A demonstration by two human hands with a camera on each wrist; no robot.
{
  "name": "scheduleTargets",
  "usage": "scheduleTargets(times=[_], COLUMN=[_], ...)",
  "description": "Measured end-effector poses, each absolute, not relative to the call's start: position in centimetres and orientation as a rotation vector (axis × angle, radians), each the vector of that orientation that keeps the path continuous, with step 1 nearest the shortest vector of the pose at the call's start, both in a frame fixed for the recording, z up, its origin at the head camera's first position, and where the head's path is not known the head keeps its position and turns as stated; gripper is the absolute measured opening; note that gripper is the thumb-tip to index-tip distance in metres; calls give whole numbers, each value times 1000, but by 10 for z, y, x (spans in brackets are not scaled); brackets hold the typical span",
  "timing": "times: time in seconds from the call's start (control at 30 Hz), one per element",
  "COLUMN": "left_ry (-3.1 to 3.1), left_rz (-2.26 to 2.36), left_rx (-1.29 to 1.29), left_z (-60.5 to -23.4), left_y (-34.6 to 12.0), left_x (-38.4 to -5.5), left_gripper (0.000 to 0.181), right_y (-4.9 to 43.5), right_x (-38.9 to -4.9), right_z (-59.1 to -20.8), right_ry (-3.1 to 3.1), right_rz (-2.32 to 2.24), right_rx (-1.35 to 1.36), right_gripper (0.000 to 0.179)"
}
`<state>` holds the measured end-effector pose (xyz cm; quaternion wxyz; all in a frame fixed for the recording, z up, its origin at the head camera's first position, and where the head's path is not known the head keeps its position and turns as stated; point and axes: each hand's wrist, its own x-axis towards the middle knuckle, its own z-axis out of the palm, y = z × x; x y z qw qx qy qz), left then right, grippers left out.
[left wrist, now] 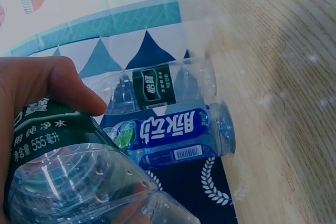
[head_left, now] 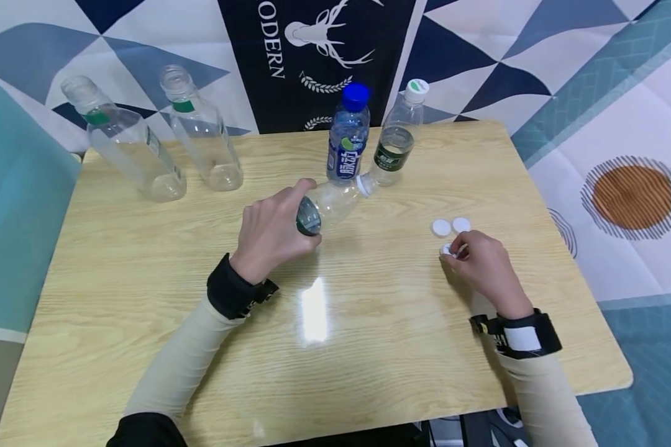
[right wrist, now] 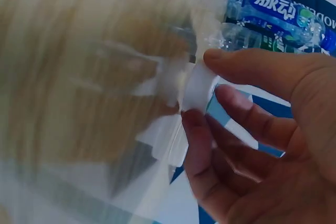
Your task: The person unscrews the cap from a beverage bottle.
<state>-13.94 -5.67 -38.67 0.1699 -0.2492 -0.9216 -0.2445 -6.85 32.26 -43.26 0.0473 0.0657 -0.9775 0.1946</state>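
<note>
beige sleeves (head_left: 183, 357) | black wristbands (head_left: 230, 288), white patch (head_left: 522, 339) | yellowish marks (head_left: 501, 339), perhaps lettering

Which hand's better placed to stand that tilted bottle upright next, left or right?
Probably the left: the left hand grips the tilted bottle. The right hand is off to the side, pinching a white cap near two other caps, so it seems less free.

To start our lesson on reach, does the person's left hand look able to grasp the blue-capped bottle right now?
Probably not: the left hand grips a clear bottle, though the blue-capped bottle stands close by, its top unobstructed.
</note>
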Motion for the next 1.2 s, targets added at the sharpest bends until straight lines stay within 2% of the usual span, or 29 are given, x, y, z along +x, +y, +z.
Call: scheduleTargets(times=[0.33, 0.6, 0.9, 1.03, 1.2], left_ry=[-2601, -2586, -2579, -2573, -2583], left_rz=[-678, -673, -709, -768, -844], left_rx=[-672, -653, -561, -552, -562], left_z=[-382, -379, -383, -384, -385], left_y=[-69, -76, -86, -81, -70], left_x=[-140, -141, -140, -143, -147], left_gripper=[73, 73, 76, 77, 79], right_y=[309, 300, 247, 215, 189], right_x=[-88, -88, -124, -136, -145], right_z=[-434, -419, -387, -374, -359], right_ry=[-2966, -2966, -2889, -2841, -2794], right_rz=[560, 503, 572, 592, 689], right_rx=[269, 215, 484, 638, 705], right_gripper=[21, 36, 19, 16, 14])
